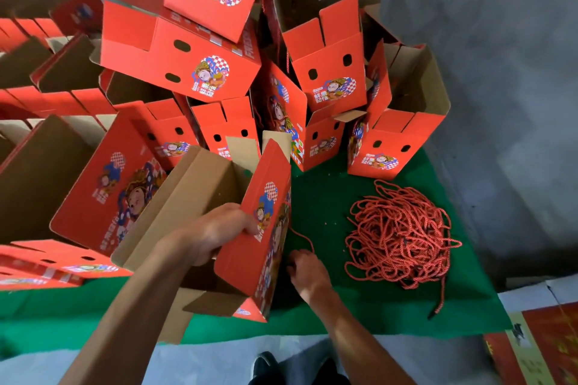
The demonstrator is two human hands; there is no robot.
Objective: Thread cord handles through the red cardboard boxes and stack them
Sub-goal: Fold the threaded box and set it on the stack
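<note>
- The left hand (219, 230) grips the top edge of an open red cardboard box (250, 247) at the centre of the frame, fingers curled over the printed red panel and the thumb on the brown inner side.
- The box stands tilted on the green cloth (322, 197), its brown inside facing left and its cartoon-printed face turned to the right.
- The right hand (308, 272) sits low against the box's right face, just right of centre, its fingers curled by the panel; a red cord (301, 236) runs from the panel down to those fingers, and the hand appears to pinch it.
- A tangled pile of red cords (402, 234) lies on the green cloth in the right middle of the frame, near the right hand but apart from it.
- A stack of finished red boxes (219, 72) rises across the upper centre, tilted at various angles, with oval handle holes showing.
- More boxes, open with brown insides up (47, 166), fill the left side.
- Flat printed cartons (544, 347) lie at the lower right corner on the grey floor.
- Dark shoes (266, 366) show at the bottom centre.
</note>
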